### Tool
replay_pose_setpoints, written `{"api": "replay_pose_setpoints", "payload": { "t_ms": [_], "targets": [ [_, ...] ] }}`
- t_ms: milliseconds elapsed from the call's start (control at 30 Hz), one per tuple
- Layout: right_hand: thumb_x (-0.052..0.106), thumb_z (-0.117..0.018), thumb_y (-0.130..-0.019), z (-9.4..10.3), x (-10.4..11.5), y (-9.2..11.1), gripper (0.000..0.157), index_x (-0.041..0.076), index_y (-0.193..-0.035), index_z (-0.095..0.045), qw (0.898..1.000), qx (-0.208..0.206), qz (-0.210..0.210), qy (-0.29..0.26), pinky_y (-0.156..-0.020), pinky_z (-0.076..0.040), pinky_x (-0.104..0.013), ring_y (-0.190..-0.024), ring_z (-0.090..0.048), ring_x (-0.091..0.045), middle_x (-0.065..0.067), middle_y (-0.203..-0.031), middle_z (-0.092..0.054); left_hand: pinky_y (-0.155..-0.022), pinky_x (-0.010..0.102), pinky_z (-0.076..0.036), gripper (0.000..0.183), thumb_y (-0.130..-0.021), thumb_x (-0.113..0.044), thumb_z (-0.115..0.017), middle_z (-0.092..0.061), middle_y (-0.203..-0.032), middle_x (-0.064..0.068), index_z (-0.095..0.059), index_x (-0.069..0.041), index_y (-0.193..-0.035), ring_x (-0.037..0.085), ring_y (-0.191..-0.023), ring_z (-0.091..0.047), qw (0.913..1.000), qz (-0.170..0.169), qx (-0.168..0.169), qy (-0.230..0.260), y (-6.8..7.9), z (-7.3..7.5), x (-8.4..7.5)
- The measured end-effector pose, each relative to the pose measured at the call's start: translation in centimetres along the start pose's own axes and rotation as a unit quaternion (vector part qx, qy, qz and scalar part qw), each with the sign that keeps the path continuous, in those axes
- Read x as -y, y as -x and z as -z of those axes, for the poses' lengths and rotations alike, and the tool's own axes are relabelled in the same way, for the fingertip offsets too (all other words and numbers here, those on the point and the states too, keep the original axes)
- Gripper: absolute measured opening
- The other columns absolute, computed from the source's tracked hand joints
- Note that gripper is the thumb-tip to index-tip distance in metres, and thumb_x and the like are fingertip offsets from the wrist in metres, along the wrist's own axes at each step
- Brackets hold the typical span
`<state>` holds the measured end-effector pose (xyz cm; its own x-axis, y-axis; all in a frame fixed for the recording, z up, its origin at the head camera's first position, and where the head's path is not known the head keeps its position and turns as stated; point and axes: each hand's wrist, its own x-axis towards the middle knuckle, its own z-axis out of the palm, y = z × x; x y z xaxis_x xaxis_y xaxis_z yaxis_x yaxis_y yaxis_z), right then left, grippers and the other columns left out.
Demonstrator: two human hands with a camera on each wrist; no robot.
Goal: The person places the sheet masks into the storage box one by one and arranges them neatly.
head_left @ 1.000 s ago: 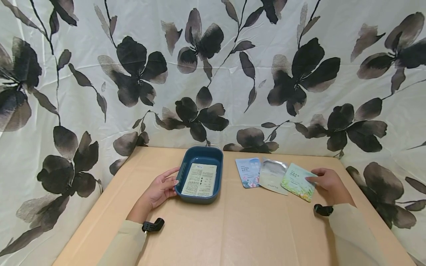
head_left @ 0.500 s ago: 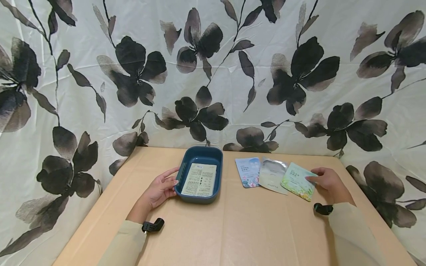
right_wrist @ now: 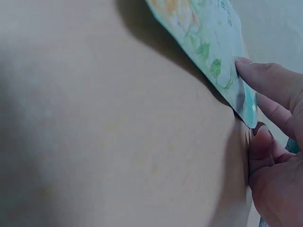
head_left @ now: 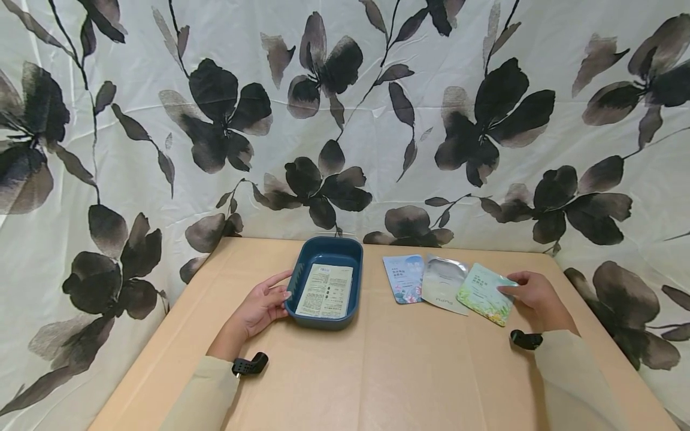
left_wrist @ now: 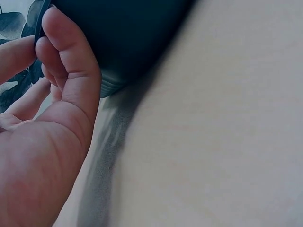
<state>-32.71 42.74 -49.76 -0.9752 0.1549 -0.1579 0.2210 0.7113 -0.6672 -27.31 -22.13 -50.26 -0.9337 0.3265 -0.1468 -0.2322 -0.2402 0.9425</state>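
A dark blue rectangular plastic bin (head_left: 324, 324) stands left of centre, with a cream packet (head_left: 325, 291) covered in small print lying inside. My left hand (head_left: 265, 305) grips the bin's left side near the rim. In the left wrist view, its fingers (left_wrist: 78, 66) are curled at the bin's wall (left_wrist: 128, 33). At the right, my right hand (head_left: 533, 296) pinches the right edge of a flat green packet (head_left: 485, 294) with a floral print. The right wrist view shows the thumb (right_wrist: 270, 78) on the packet's face and fingers below, the corner tilted up off the table.
Left of the green packet lie a silver-and-white packet (head_left: 444, 284), partly overlapped by it, and a blue floral packet (head_left: 403, 279). A light wooden-coloured tabletop (head_left: 399, 371) bears everything. Behind it hangs a white curtain (head_left: 388, 126) with dark flowers.
The whole head view has shifted very slightly. Both hands, the bin and the packets otherwise stay as they were.
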Motion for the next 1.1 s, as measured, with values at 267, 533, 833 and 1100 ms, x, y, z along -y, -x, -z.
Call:
{"api": "replay_pose_setpoints", "payload": {
  "t_ms": [267, 533, 833, 1100],
  "targets": [
    [0.024, -0.077, -0.092, -0.18, 0.00, -0.54, 0.066, -0.013, -0.137, -0.047, 1.000, -0.005, -0.022, -0.006, -0.082, -0.046, -0.036, -0.108, -0.048, -0.040, -0.031, -0.126, -0.052, -0.071, 0.027, -0.060, 0.066, -0.102, -0.004, -0.059, -0.067, -0.112, 0.007, -0.031, -0.017, -0.161, 0.013, -0.075, -0.064, 1.0000, -0.002, -0.005, -0.002, -0.01, -0.03, 0.04],
    [0.022, -0.076, -0.094, -0.38, -0.18, -0.82, 0.066, -0.012, -0.141, -0.046, 0.999, 0.009, -0.046, -0.022, -0.091, -0.048, -0.042, -0.112, -0.049, -0.042, -0.033, -0.135, -0.049, -0.071, 0.027, -0.060, 0.067, -0.101, -0.005, -0.061, -0.066, -0.108, 0.006, -0.032, -0.016, -0.160, 0.013, -0.074, -0.064, 1.0000, -0.002, -0.002, 0.004, 0.08, -0.08, 0.02],
    [0.024, -0.078, -0.092, -0.71, -0.27, -0.91, 0.067, -0.012, -0.139, -0.046, 0.999, -0.017, -0.031, -0.013, -0.075, -0.047, -0.029, -0.107, -0.049, -0.040, -0.031, -0.126, -0.051, -0.071, 0.027, -0.060, 0.066, -0.101, -0.005, -0.060, -0.065, -0.106, 0.004, -0.032, -0.017, -0.160, 0.013, -0.074, -0.063, 1.0000, -0.002, -0.002, -0.002, 0.09, 0.04, 0.02],
    [0.020, -0.078, -0.091, -0.99, 0.03, -0.51, 0.064, -0.012, -0.139, -0.049, 0.999, -0.019, -0.027, -0.016, -0.076, -0.047, -0.030, -0.107, -0.050, -0.040, -0.032, -0.129, -0.052, -0.071, 0.027, -0.060, 0.065, -0.102, -0.005, -0.059, -0.065, -0.109, 0.005, -0.033, -0.018, -0.160, 0.013, -0.075, -0.063, 1.0000, -0.003, -0.001, 0.000, 0.08, 0.12, 0.14]
  ]
}}
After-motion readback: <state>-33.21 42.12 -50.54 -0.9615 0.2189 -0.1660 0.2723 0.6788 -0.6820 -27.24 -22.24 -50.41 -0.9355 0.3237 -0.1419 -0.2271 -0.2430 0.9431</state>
